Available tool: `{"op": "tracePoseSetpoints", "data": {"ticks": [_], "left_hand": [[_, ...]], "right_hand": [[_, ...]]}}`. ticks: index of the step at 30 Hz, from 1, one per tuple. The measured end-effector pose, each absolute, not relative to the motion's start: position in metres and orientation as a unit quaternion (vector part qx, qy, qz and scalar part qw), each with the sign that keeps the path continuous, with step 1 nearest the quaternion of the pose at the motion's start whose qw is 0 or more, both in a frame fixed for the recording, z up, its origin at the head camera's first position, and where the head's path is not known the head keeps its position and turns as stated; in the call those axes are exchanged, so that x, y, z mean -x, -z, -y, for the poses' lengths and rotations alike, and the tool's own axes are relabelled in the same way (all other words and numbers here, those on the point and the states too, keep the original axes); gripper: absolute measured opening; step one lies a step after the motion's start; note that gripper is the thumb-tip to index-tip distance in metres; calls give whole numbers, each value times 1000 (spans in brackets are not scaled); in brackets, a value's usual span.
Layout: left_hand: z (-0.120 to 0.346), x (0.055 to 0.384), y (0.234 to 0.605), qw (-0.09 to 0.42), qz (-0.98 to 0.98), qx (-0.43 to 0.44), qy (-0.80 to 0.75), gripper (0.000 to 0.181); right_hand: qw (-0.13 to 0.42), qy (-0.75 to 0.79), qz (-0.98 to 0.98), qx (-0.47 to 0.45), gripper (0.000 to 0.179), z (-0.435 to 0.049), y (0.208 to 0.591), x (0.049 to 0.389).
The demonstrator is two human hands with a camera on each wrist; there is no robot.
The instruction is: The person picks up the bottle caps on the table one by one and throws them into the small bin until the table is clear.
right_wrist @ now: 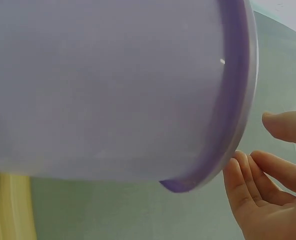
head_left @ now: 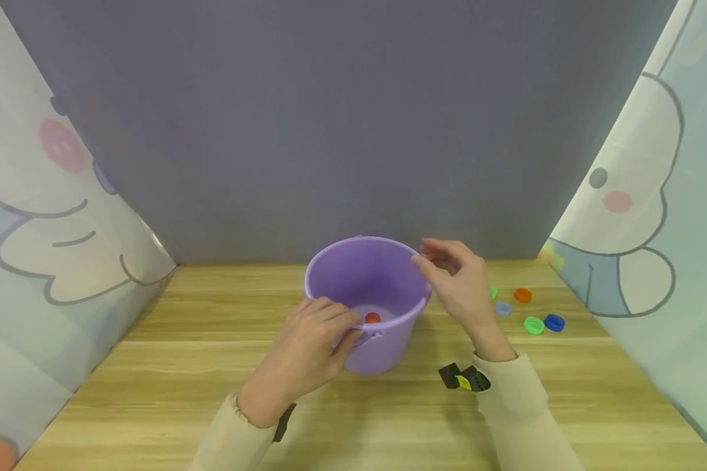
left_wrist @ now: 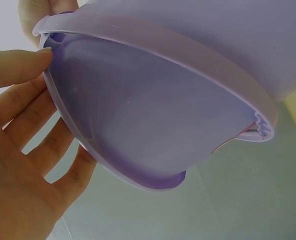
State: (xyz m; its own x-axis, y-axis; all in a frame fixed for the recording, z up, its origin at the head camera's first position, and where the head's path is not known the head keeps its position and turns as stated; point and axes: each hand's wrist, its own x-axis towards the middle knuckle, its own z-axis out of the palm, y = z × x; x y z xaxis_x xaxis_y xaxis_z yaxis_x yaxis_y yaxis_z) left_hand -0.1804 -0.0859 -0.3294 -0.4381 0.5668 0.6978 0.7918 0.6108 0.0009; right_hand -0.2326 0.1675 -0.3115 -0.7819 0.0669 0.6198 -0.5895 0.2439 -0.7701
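A purple bucket (head_left: 383,350) stands upright on the table, its mouth toward me. My left hand (head_left: 303,343) holds the near-left rim, fingers over the edge and thumb below, beside the handle's attachment. In the left wrist view, thumb and fingers meet the bucket's rim (left_wrist: 208,75). At the right rim is my right hand (head_left: 459,281), loosely bent. The right wrist view has its fingertips by the bucket's rim (right_wrist: 240,115), with the thumb apart from it. Inside the bucket, a small red cap-like piece (head_left: 372,318) lies on the bottom, partly hidden by the near rim.
Several small round caps lie on the wood-grain table (head_left: 212,366) right of the bucket: an orange one (head_left: 523,295), a pale blue one (head_left: 503,308), a dark blue one (head_left: 554,322) and green ones (head_left: 533,325). A grey panel (head_left: 353,131) rises behind; printed cloths flank the table.
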Motion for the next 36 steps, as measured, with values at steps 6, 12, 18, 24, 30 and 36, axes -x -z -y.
{"op": "tracePoseSetpoints", "data": {"ticks": [6, 12, 18, 24, 30, 36], "left_hand": [[86, 181, 330, 341, 831, 406, 170, 13], [88, 180, 331, 340, 832, 403, 172, 13], [88, 179, 331, 342, 830, 405, 173, 13], [86, 179, 331, 341, 829, 409, 172, 13], [85, 180, 331, 337, 830, 410, 172, 12], [85, 180, 332, 338, 831, 408, 168, 12]], "right_hand": [[289, -561, 755, -178, 31, -175, 314, 234], [300, -541, 765, -178, 29, -186, 320, 239], [300, -515, 786, -162, 29, -195, 321, 240], [292, -458, 829, -133, 32, -205, 321, 238], [277, -428, 852, -119, 34, -213, 324, 239], [257, -405, 871, -111, 38, -220, 329, 242]]}}
